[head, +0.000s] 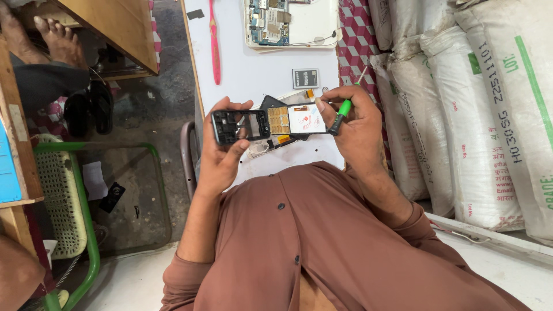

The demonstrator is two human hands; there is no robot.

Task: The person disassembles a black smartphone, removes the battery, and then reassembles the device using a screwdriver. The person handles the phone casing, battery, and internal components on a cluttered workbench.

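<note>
1. Head view: we look down at our two hands over a white table (pixel 253 75), our brown shirt (pixel 322 242) filling the lower part of the picture.
2. Our left hand (pixel 222 155) is closed around a black phone frame (pixel 240 125); the thumb lies along its near side and the fingertips curl over its far edge.
3. The frame is held above the near edge of the table, clear of the surface, with its open back toward us.
4. Just beside the frame, touching its right end, sits a flat board (pixel 296 120) with gold contact pads and a white panel; our right thumb presses on its right end.
5. Our right hand (pixel 354 129) is curled shut around a green screwdriver (pixel 344 109), whose black end points down toward the board and whose thin shaft sticks up past the knuckles.
6. On the table beyond our hands lies a small grey battery (pixel 305 78), near the middle.
7. A pink toothbrush (pixel 215 43) lies along the left edge.
8. At the far edge rests an opened white device (pixel 291 23) with its blue circuit board showing.
9. White sacks (pixel 478 103) are stacked against the right side of the table.
10. To the left, below the table, stands a green chair (pixel 63 196), and another person's bare foot (pixel 57 40) rests in the far left corner of the picture.
</note>
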